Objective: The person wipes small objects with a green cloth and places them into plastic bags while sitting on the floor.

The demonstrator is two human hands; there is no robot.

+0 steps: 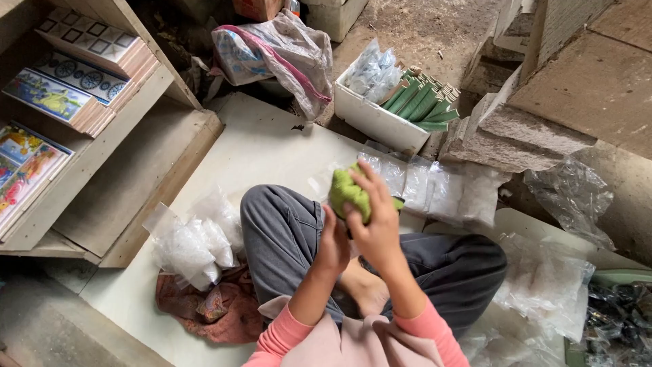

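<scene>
I have my right hand [377,224] curled over a soft green cloth [346,194], fingers gripping it, left hand [333,245] pressed flat beside it, above my lap. Filled clear bags [190,248] sit at 9 o'clock; green sticks [418,102] wait boxed at 1 o'clock, so I judge work midway

Green cloth [348,191] half behind hands [360,234]

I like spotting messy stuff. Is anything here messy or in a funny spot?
Yes. A pink-edged plastic bag lies slumped and crumpled by the white box, and a rumpled reddish cloth sticks out from under clear bags. The hands hold a green cloth.
</scene>
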